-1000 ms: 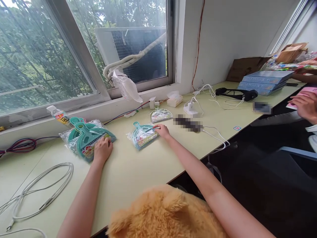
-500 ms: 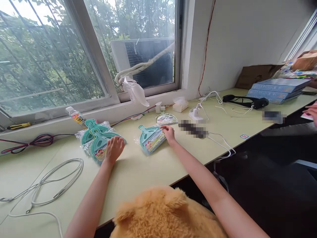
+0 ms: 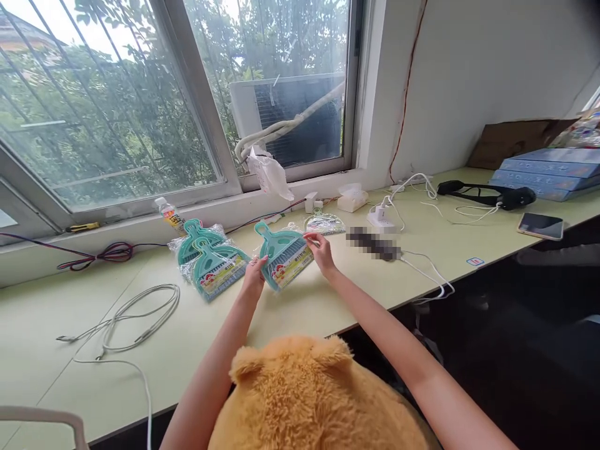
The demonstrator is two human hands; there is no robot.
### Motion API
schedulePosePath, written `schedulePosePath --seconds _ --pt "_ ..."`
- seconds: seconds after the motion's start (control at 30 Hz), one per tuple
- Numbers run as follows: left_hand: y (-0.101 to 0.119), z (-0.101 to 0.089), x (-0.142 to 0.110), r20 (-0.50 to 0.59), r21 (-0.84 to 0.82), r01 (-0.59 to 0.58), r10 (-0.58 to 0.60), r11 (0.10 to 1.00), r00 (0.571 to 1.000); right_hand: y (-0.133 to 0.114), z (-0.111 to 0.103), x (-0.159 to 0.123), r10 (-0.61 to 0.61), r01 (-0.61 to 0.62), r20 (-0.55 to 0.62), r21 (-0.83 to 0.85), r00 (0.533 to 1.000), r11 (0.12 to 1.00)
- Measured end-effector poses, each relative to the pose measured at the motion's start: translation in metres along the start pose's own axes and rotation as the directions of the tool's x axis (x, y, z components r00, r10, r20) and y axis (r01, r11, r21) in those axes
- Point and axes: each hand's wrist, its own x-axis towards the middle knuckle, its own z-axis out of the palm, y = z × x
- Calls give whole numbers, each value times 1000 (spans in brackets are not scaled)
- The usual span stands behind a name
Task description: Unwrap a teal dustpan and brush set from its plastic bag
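Observation:
Between my two hands is a teal dustpan and brush set (image 3: 287,257) in clear wrap, tilted up off the table, with a printed yellow label along its front. My left hand (image 3: 254,275) grips its left edge, thumb on the front. The fingers of my right hand (image 3: 321,252) pinch its right upper corner. Just left of it, several similar wrapped dustpan sets (image 3: 218,270) lie overlapping, handles toward the window. Another wrapped set with a pale handle (image 3: 324,223) rests farther back by the wall.
A bottle (image 3: 169,214) stands behind the left pile. Coiled cables (image 3: 140,319) lie on the left of the table (image 3: 197,350). To the right are a charger (image 3: 380,216), black headgear (image 3: 487,195), a phone (image 3: 540,225) and blue boxes (image 3: 548,172). A plush toy (image 3: 293,387) sits before me.
My left hand has moved right, off the left pile and onto the dustpan set that my right hand holds. That set is now lifted and tilted toward me. The view has turned slightly left.

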Motion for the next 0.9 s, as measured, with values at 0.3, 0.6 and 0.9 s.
schedulePosePath --seconds 0.3,0.6,0.9 --pt "26 -19 0 -244 -143 -171 132 975 961 -4 13 -23 -107 359 559 -364 822 860" --pt "21 -3 -17 18 -134 -101 104 986 994 17 15 -7 367 -402 318 49 874 914" --pt "15 -3 -5 -131 -53 -20 12 998 991 9 7 -2 469 -542 272 402 840 738"
